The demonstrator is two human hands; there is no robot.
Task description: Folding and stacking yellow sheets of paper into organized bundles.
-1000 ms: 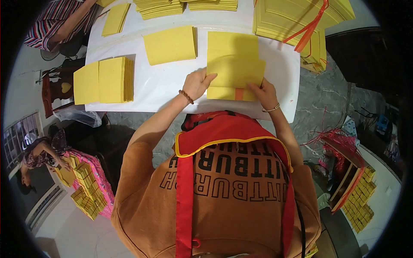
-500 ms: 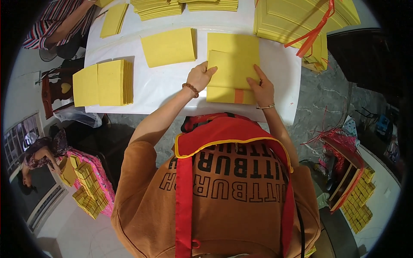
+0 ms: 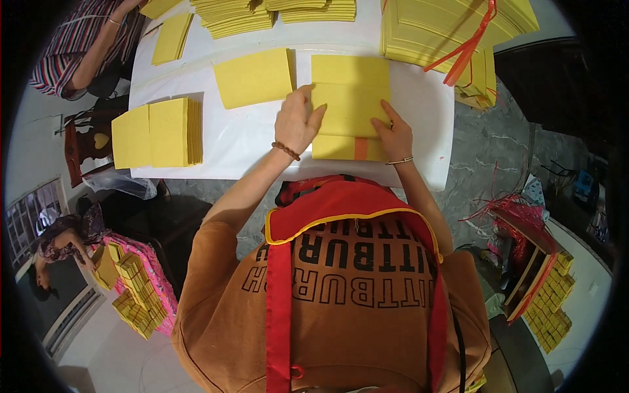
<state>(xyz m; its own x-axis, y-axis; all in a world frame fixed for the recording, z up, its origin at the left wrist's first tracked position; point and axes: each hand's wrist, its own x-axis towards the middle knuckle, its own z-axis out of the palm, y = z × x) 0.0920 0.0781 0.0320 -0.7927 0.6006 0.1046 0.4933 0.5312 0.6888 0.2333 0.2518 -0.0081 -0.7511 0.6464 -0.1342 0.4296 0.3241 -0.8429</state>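
Observation:
My left hand and my right hand both rest on a stack of yellow paper sheets lying on the white table just ahead of me. The left hand's fingers grip the stack's left edge. My right hand presses flat on its right lower part, fingers spread. An orange strip shows on the bottom sheet near the table's front edge. A separate yellow sheet pile lies just left of the stack.
Two side-by-side yellow piles sit at the table's left end. Large bundles tied with red ribbon stand at the back right. More stacks line the far edge. Another person sits far left. Pink-wrapped yellow bundles lie on the floor.
Both my hands have slid further up the yellow stack, away from me, the left one moving from the stack's lower left corner to its left edge.

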